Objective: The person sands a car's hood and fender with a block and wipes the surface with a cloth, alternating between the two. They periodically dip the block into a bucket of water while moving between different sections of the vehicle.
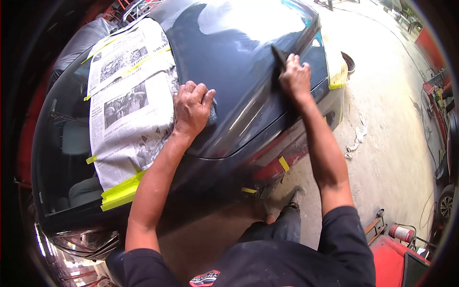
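My left hand point(192, 106) is closed on a bluish-grey cloth point(213, 114), which is mostly hidden beneath it. It rests on the dark car trunk lid point(229, 76), close to the edge of the taped newspaper point(125, 107). Farther right, my right hand point(295, 79) grips a long, thin, dark block point(278, 57) near the lid's rear edge. The block stands at a slant, and its underside is hidden. Glossy light streaks lie on the panel between both hands.
Yellow tape point(123, 190) holds the newspaper over the rear window. A tail light point(267, 172) sits below the lid's edge. Crumpled white paper point(357, 137) lies on the concrete floor point(392, 95). A red tool stand point(389, 260) is at lower right, with a car wheel point(445, 204) beyond.
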### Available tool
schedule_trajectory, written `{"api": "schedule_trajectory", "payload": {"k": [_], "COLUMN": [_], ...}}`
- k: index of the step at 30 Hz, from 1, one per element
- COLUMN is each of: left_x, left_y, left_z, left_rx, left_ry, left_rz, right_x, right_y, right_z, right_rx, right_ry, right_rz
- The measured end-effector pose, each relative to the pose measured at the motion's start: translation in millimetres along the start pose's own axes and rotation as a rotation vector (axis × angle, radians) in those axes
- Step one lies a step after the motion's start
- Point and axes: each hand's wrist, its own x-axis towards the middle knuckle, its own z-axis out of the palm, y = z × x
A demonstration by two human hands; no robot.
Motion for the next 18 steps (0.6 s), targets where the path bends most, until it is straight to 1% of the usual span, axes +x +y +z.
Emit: {"api": "schedule_trajectory", "payload": {"k": [1, 2, 4, 5, 6, 7, 8, 10, 12, 14, 15, 16, 18], "left_x": [-1, -2, -1, -2, -1, 0, 0, 0, -1, 0, -1, -2, 0], "left_y": [0, 0, 1, 2, 3, 5, 5, 4, 3, 4, 4, 4, 5], "left_z": [1, 3, 2, 1, 0, -2, -3, -3, -2, -1, -1, -1, -3], "left_rx": [-0.006, -0.015, -0.007, -0.004, 0.0, -0.008, -0.013, -0.019, -0.013, -0.006, -0.002, -0.001, 0.003], "left_ry": [0.0, -0.002, -0.014, -0.021, -0.02, -0.034, -0.035, -0.04, -0.05, -0.044, -0.047, -0.051, -0.041], "left_rz": [-0.001, -0.003, -0.006, -0.006, -0.007, -0.001, 0.001, 0.005, 0.001, 0.005, 0.005, 0.006, 0.024], "right_x": [31, 48, 37, 14, -20, -52, -82, -96, -53, 8, 30, 40, 10], "right_y": [36, 40, 28, 9, -16, -36, -59, -58, -21, 18, 29, 25, 5], "right_z": [26, 27, 34, 19, 10, 3, -15, -28, 3, 17, 17, 15, 1], "right_rx": [-0.052, 0.012, -0.082, -0.079, -0.049, -0.04, -0.009, 0.049, -0.012, -0.001, 0.054, 0.064, 0.03], "right_ry": [-0.052, -0.076, -0.036, -0.077, 0.083, 0.109, 0.088, -0.011, 0.105, 0.051, -0.056, -0.078, -0.051], "right_rz": [-0.086, 0.062, 0.089, 0.01, -0.042, -0.111, -0.119, -0.161, -0.165, -0.035, 0.031, 0.104, 0.07]}}
